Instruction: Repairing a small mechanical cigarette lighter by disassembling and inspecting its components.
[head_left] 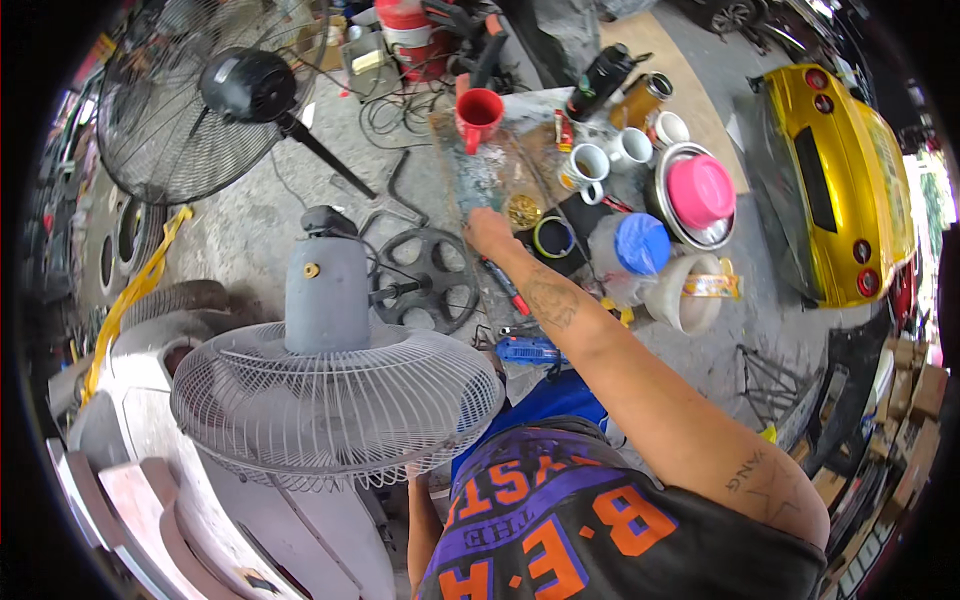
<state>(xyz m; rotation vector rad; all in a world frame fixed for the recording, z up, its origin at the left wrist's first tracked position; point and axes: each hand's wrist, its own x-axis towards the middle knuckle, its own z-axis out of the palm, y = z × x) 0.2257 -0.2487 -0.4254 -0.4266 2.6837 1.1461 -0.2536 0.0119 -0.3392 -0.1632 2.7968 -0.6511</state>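
matt fan housing [328,298], glossy red mug [479,117], metal bowl [711,239]

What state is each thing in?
Right grip: at tabletop; hold unclear.
Red mug: upright, uncovered.
Yellowish round dish: uncovered.
White mugs: uncovered.
Blue-lidded container: closed.
Black bottle: capped.
Near gray fan: guard fitted.
Far black fan: guard fitted.
Yellow car: parked.

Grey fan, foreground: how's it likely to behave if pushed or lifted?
The grey fan may be top-heavy and apt to tip: its wide head appears to stand on a thin pole. Its bulky motor housing probably makes that end heavier. The grille might flex or dent, given its thin wires.
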